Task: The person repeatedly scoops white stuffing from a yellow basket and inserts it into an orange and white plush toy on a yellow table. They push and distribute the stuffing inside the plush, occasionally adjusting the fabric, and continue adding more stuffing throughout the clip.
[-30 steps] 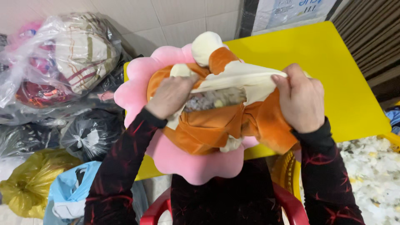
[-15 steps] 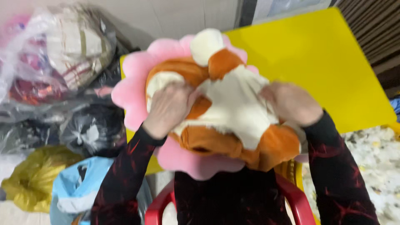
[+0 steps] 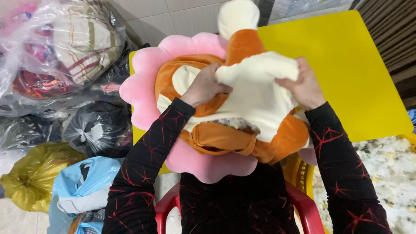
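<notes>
Here, left hand (image 3: pixel 203 86), right hand (image 3: pixel 303 84) grip plush toy (image 3: pixel 255 95), cream tip pointing away.

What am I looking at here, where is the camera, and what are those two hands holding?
The camera sits on a person's head and looks down at their own bare hands; there is no machine. The left hand and right hand each have a grip on the cream part of an orange and cream plush toy. It lies on a pink flower-shaped cushion on a yellow table. Plastic bags are piled to the left. A red chair shows at the bottom of the picture.
</notes>
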